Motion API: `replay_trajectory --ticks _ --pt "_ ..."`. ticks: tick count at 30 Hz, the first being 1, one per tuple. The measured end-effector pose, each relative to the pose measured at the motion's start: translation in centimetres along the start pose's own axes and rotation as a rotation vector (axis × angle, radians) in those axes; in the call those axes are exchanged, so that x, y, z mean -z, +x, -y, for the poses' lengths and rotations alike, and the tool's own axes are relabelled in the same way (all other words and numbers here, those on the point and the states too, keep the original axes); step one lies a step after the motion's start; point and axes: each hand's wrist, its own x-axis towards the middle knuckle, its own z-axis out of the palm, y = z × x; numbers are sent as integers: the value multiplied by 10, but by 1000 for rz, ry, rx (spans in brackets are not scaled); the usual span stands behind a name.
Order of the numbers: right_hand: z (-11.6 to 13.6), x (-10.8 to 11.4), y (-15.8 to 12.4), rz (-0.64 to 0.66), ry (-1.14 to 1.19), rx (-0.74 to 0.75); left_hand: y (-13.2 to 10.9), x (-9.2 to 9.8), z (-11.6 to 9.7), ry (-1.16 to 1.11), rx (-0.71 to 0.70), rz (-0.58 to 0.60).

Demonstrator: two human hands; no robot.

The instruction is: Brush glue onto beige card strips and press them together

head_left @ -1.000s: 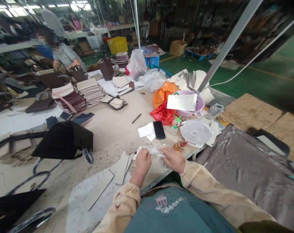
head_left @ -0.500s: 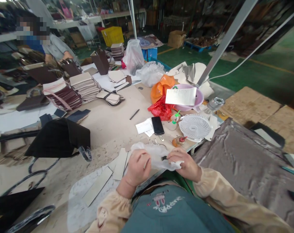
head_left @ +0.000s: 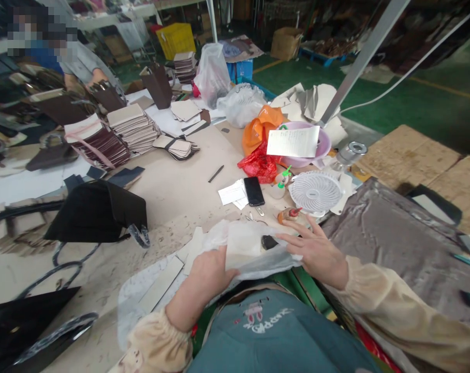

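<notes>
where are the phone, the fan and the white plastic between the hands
phone (head_left: 254,191): head view, on the middle of its dark screen
fan (head_left: 316,191): head view, on its round white grille
white plastic (head_left: 255,260): head view, on its crumpled, see-through middle

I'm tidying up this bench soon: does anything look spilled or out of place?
Dark specks mark the tabletop beside the black bag, perhaps dirt or old glue; I can't tell if anything spilled. A written sheet lies over the purple basin, an odd spot for paper.
</notes>
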Motion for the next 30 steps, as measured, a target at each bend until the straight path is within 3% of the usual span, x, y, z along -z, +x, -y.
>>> replay_trajectory --ticks 3,5,10,16,20,25,30 --pt "5 7 -6 21 -47 -34 6 8 7 -10 52 -138" --pt "8 11 -8 33 -57 -59 9 11 9 -7 72 -167" --pt "10 18 -8 39 -40 -87 0 13 6 39 26 -64" --pt "11 18 -8 122 91 19 -21 15 15 71 -77 3" --pt "10 15 -6 166 144 58 -17 17 24 5 -53 -48" --pt "-1 14 -4 185 114 -8 -8 19 22 -60 -6 -100" --pt "-8 20 -3 80 -55 -76 -6 26 21 -35 37 -144"
